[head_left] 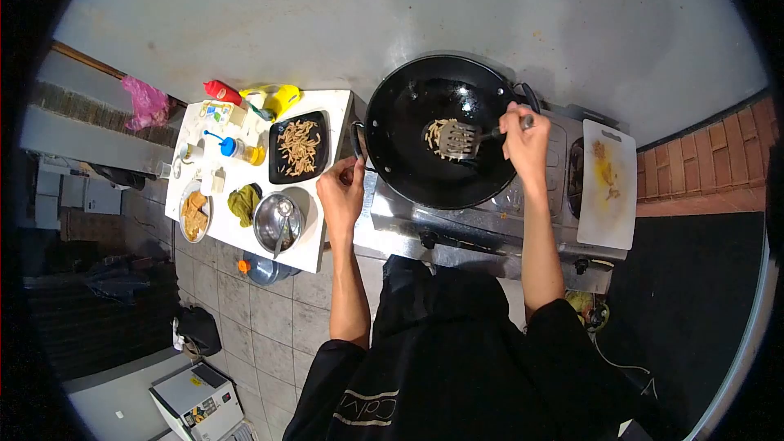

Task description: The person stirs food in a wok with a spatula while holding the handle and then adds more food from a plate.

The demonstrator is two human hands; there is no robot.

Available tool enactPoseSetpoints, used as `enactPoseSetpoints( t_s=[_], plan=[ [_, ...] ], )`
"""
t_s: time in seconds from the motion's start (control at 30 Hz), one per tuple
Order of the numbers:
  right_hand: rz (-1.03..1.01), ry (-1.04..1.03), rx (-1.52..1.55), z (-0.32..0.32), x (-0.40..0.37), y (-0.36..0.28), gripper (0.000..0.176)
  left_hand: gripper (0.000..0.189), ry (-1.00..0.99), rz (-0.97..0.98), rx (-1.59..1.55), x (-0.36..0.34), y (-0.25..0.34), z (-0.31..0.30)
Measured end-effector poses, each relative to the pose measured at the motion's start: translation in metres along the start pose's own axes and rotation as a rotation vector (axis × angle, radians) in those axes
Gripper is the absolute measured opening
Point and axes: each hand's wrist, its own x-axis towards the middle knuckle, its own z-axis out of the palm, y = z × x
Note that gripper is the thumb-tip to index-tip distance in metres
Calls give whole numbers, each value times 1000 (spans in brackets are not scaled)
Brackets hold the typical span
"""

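"Which step is in hand?"

"Seemingly turning the pale strips (pixel 434 131) at the wok's (pixel 408 106) bottom. The right hand (pixel 524 140) grasps the spatula (pixel 459 141); the left hand (pixel 340 190) looks curled on the left handle (pixel 357 139)."

"And the next move?"

"It probably calls for a steady wok and the blade kept low."

"Counts?"

"One wok, one spatula, one black tray (pixel 323 147); strips too heaped to count."
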Motion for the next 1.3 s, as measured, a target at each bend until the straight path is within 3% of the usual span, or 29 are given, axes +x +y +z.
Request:
enactPoseSetpoints(
  t_s=[0.13, 0.47, 0.77, 0.87, 1.07, 1.3],
  plan=[
    [-3, 125, 60, 10, 5, 4, 39, 26, -18, -13, 13, 0, 4, -2],
    [86, 237, 227, 4, -1, 18, 28, 24, -28, -32, -8, 2, 3, -3],
    [121, 214, 245, -1, -12, 15, 29, 25, -23, -23, -22, 2, -2, -2],
    [103, 318, 244, -7, -14, 6, 27, 25, -25, -25, -31, 3, 2, -2],
    [116, 280, 196, 2, -24, 20, 30, 25, -54, -14, 7, 3, 8, -7],
    [97, 189, 146, -20, -28, -13, 37, 26, -47, -5, -37, 4, -2, -4]
  ],
)
